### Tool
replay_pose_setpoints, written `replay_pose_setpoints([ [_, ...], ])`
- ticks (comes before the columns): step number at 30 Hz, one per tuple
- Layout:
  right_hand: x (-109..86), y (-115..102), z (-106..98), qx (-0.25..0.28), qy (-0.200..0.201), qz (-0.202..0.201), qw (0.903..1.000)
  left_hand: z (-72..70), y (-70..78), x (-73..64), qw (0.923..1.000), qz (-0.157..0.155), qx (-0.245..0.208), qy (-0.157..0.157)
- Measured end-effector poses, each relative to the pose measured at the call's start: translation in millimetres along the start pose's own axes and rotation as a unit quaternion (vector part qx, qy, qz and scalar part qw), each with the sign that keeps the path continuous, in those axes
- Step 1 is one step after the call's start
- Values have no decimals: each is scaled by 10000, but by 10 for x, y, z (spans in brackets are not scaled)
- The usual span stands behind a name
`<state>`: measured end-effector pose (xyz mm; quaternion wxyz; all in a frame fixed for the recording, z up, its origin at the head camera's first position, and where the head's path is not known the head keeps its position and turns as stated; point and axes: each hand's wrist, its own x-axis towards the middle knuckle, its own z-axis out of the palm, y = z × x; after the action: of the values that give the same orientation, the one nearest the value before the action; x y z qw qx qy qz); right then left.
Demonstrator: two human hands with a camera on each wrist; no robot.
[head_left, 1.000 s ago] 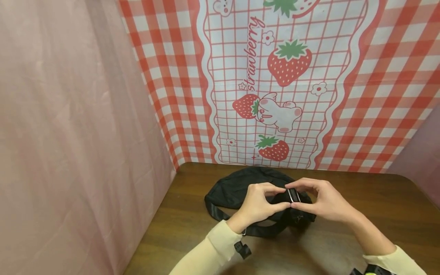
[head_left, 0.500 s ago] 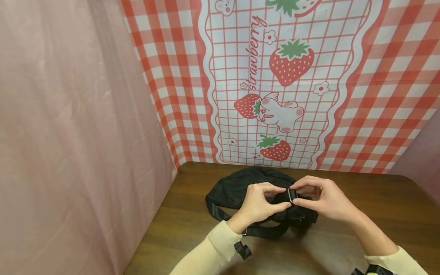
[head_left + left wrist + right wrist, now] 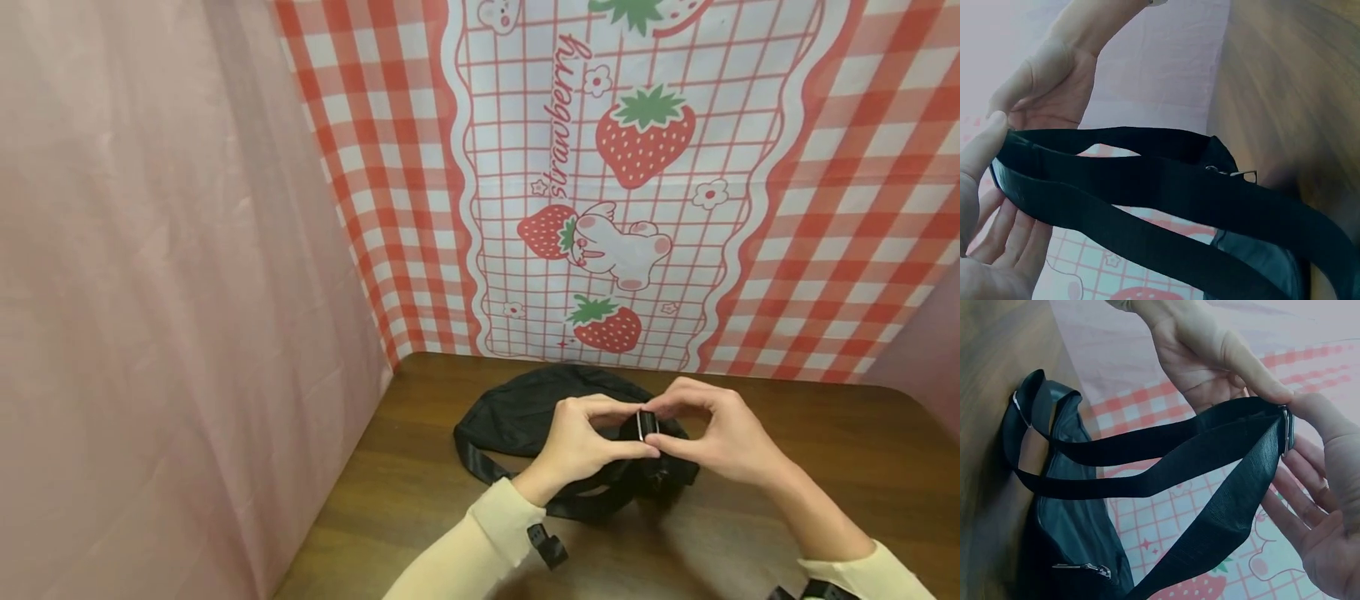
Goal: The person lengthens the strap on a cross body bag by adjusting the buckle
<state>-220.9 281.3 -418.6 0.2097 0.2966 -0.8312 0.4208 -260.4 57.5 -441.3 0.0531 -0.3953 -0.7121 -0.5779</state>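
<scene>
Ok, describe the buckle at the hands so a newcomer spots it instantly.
On the wooden table lies a black bag; look over it, where the left hand and right hand come together. Between them is the buckle, a silver-edged frame on the black strap. The strap's other metal fitting sits away from the hands; only this one is pinched.

At the metal buckle (image 3: 1286, 432), the left hand (image 3: 587, 442) has been shifted toward the right hand (image 3: 723, 433), its thumb tip (image 3: 651, 452) now brought past the right thumb's (image 3: 670, 444).
</scene>
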Motion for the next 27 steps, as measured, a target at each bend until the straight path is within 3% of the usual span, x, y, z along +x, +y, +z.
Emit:
replay_pose_setpoints([
  [12,-26,0,13,387,102,-200,9990,-76,-4,-15,9997,117,-165,-129],
  [15,-22,-2,14,397,-25,-189,9990,-83,-1,-15,9997,170,-94,-154],
  [20,2,10,9,160,-248,-97,9995,-81,18,-22,9998,72,97,-162],
  [27,8,8,-13,-127,-98,30,9999,-63,18,-16,9999,-4,108,-112],
])
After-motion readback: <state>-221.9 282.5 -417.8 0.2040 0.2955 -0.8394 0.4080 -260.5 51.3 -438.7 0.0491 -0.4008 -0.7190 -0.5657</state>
